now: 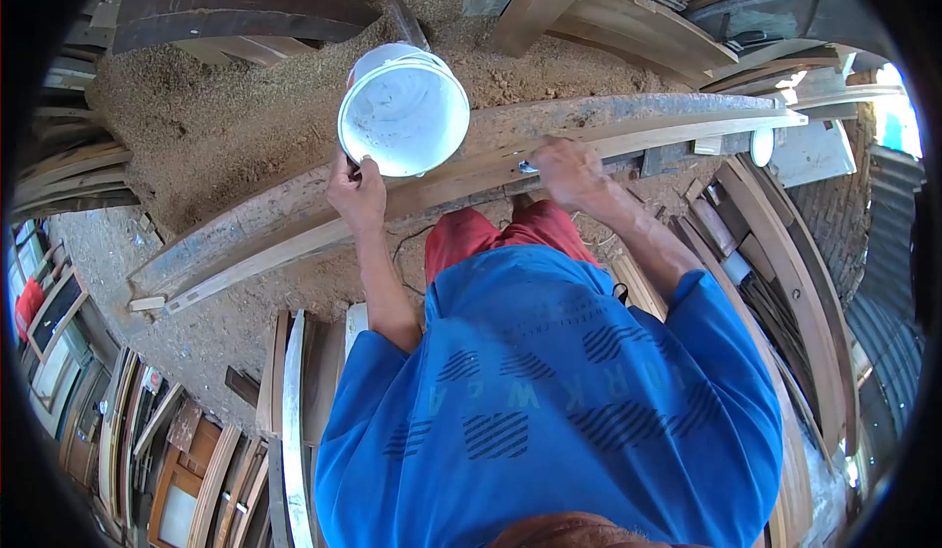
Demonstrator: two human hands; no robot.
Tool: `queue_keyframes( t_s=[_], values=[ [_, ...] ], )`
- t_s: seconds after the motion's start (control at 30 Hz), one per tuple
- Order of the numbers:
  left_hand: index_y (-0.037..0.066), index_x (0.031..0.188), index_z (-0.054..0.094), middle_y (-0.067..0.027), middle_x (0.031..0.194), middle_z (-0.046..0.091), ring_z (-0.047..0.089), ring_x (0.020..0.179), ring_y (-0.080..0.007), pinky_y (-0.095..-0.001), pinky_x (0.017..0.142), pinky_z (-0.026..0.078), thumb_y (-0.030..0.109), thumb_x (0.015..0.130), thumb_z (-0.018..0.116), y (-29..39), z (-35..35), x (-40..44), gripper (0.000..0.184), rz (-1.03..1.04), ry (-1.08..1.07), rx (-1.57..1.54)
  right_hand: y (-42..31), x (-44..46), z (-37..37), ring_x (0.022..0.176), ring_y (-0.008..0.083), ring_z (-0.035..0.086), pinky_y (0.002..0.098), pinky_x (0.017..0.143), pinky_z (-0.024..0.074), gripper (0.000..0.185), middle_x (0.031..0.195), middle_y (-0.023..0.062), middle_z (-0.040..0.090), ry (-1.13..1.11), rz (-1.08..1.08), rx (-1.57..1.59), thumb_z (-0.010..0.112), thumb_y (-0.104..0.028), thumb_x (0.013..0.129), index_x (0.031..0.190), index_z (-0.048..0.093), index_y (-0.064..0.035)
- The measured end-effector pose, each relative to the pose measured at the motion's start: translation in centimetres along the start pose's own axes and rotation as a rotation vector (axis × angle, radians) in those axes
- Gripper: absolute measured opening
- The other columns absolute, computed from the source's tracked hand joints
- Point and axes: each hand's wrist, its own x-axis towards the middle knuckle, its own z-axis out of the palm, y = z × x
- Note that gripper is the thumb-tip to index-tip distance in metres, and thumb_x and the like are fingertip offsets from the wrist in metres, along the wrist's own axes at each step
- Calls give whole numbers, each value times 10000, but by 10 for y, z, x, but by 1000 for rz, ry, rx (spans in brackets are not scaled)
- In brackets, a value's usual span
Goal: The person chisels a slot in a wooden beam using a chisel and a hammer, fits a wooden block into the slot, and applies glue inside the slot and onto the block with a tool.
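My left hand [357, 193] is closed on the near rim of a white bucket [404, 116], which is tilted so its whitish, smeared inside faces me. The bucket is over a long wooden bench beam [285, 195]. Along that beam lies a long pale wooden plank [442, 187]. My right hand [569, 170] has its fingers bent together at the plank, right of the bucket. A small bluish-white thing [527, 166] shows at the fingertips; its shape is too small to make out.
Sawdust [196, 126] covers the ground beyond the beam. Curved boards [245, 13] lie at the top left, and more timber [785, 283] leans at the right. Stacked frames and boards [196, 460] stand at the lower left. A small white round object [761, 147] is near the plank's right end.
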Motion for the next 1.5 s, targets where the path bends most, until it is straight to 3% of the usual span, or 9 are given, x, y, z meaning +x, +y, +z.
queue_keyframes(
  t_s=[0.1, 0.3, 0.5, 0.6, 0.83, 0.9, 1.13, 1.3, 1.5],
  values=[
    [-58, 1305, 637, -78, 966, 722, 642, 833, -109, -288, 760, 531, -10, 871, 560, 2, -3, 0, 443, -25, -5, 26, 3, 0, -17, 1004, 361, 734, 447, 837, 594, 180, 1028, 219, 738, -191, 83, -85, 664, -88, 798, 935, 761, -23],
    [-49, 1259, 669, -74, 905, 728, 644, 797, -100, -288, 723, 534, 3, 858, 576, 7, -1, -2, 415, -16, 9, 47, 46, -30, -52, 1007, 385, 732, 463, 847, 589, 183, 1051, 236, 733, -192, 307, -41, 650, -54, 805, 947, 758, -14],
    [-33, 1252, 678, -82, 912, 736, 655, 807, -104, -289, 735, 538, 19, 849, 585, -1, -5, 1, 417, -2, 5, 80, 25, -23, -39, 1000, 404, 714, 498, 838, 576, 189, 1038, 236, 720, -77, 202, -124, 583, -93, 859, 927, 746, -25],
    [-34, 1238, 683, -84, 906, 739, 656, 794, -109, -294, 737, 538, 25, 845, 590, 2, -2, -1, 408, -2, 25, 46, 28, -17, -11, 988, 389, 734, 470, 848, 591, 175, 1038, 225, 741, -7, 222, -131, 649, -50, 803, 925, 766, -4],
    [6, 1203, 698, -74, 844, 737, 650, 753, -97, -314, 715, 540, 64, 847, 602, 6, -8, -2, 374, -51, -12, 176, 22, -24, -59, 998, 351, 744, 453, 848, 598, 198, 1035, 208, 754, -217, 278, -228, 688, -64, 782, 954, 782, -34],
    [-7, 1095, 705, -54, 779, 697, 598, 704, -87, -304, 666, 501, 81, 854, 610, 0, -8, -3, 273, 15, 10, 143, 20, -30, -74, 1001, 338, 746, 450, 840, 601, 206, 1033, 204, 756, -224, 256, -240, 702, -67, 767, 954, 784, -37],
    [10, 1076, 719, -28, 700, 671, 561, 634, -81, -304, 618, 475, 125, 843, 621, 4, -6, -4, 277, 47, 35, 143, 34, -27, -2, 1011, 358, 734, 468, 847, 597, 228, 1070, 205, 739, -53, 201, -201, 709, -78, 755, 968, 780, -45],
    [41, 1111, 723, -36, 703, 684, 562, 623, -78, -305, 617, 476, 164, 838, 627, -10, -7, -1, 315, 50, 37, 228, 12, -82, -32, 1017, 409, 710, 498, 864, 582, 220, 1125, 239, 679, 153, 296, -172, 651, -104, 835, 1013, 771, -57],
    [40, 1159, 716, -41, 745, 708, 572, 630, -80, -293, 623, 478, 140, 841, 617, -14, -5, -1, 348, 83, 35, 206, 17, -52, -1, 1048, 427, 690, 518, 881, 571, 244, 1145, 247, 659, 237, 283, -181, 609, -112, 871, 1060, 757, -67]
  ],
)
